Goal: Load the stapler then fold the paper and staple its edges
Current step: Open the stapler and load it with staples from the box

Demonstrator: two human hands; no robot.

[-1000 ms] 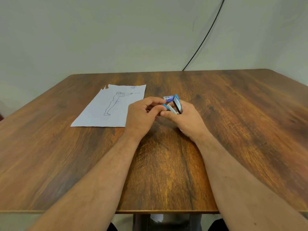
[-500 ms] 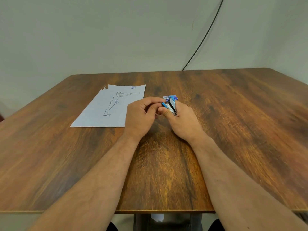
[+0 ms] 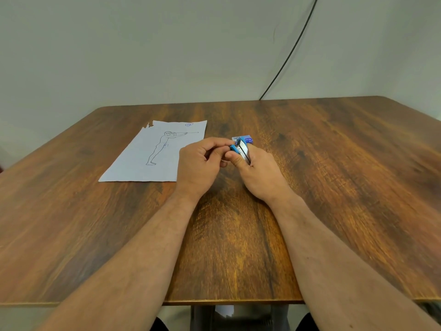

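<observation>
Centrally, right hand (image 3: 260, 174) grips small blue-and-metal stapler (image 3: 241, 150) above brown wooden tabletop (image 3: 334, 163). Left hand (image 3: 200, 164) curled, fingertips pinching stapler's blue end. White paper sheet with figure drawing (image 3: 143, 161) flat at left, near hands.

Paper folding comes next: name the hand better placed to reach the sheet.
Left hand: it lies beside the white drawn-on paper sheet, while the right hand grips the small blue stapler.

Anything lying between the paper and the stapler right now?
Only the left hand: it sits between the paper and the stapler, covering the paper's near right corner. Shown in the head view.
</observation>
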